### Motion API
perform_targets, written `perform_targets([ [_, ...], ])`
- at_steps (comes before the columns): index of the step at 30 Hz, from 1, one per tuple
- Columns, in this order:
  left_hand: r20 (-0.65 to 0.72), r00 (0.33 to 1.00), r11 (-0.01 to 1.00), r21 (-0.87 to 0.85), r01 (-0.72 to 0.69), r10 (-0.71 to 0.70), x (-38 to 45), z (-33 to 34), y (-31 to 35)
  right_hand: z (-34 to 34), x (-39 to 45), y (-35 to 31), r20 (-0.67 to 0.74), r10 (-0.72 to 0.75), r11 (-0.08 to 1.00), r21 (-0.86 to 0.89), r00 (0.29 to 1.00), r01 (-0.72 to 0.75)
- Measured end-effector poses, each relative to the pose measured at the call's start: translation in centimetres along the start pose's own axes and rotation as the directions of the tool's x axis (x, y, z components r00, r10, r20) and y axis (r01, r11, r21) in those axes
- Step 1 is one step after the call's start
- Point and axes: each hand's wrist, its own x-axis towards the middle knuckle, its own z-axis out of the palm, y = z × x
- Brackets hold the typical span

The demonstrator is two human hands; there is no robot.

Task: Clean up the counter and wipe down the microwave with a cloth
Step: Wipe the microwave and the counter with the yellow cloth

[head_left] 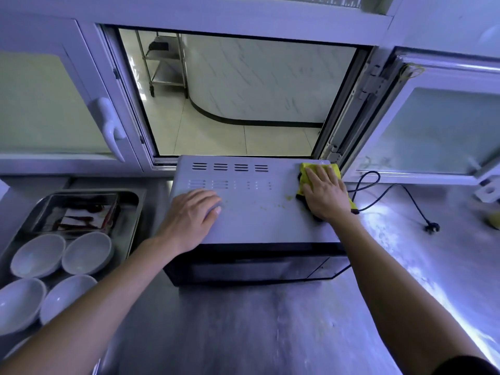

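Microwave [254, 204] crumbs (yellowish, mid-top) want the flat right hand [326, 194] sweeping the cloth [307, 175] leftward while the flat left hand [189, 220] steadies.

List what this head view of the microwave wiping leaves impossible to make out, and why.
- Most of the yellow cloth: covered by the right hand.
- Microwave door: steep angle, dark.
- Contents of the steel tray: dim, reflective.
- Yellow object: cut off by the right edge.
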Motion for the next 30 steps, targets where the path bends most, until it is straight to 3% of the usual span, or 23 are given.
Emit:
perform_targets([
  [9,-0.100,0.994,0.998,-0.043,0.037,-0.041,-4.4,-1.0,-2.1,0.0,-4.7,-5.5,0.067,-0.019,1.000,-0.011,0.998,0.019],
  [15,-0.140,0.985,0.993,-0.076,0.095,-0.105,-7.3,-2.4,-3.3,1.0,-6.5,-15.1,0.102,-0.178,0.984,0.027,0.979,0.176],
  [22,-0.107,0.953,0.957,-0.101,0.272,-0.283,-11.1,-4.4,-4.7,2.5,-7.9,-24.9,0.102,-0.376,0.927,0.045,0.921,0.373],
  [30,-0.116,0.951,0.956,-0.089,0.278,-0.287,-10.3,-4.6,-3.0,2.6,-11.9,-23.3,0.050,-0.481,0.876,0.069,0.875,0.478],
])
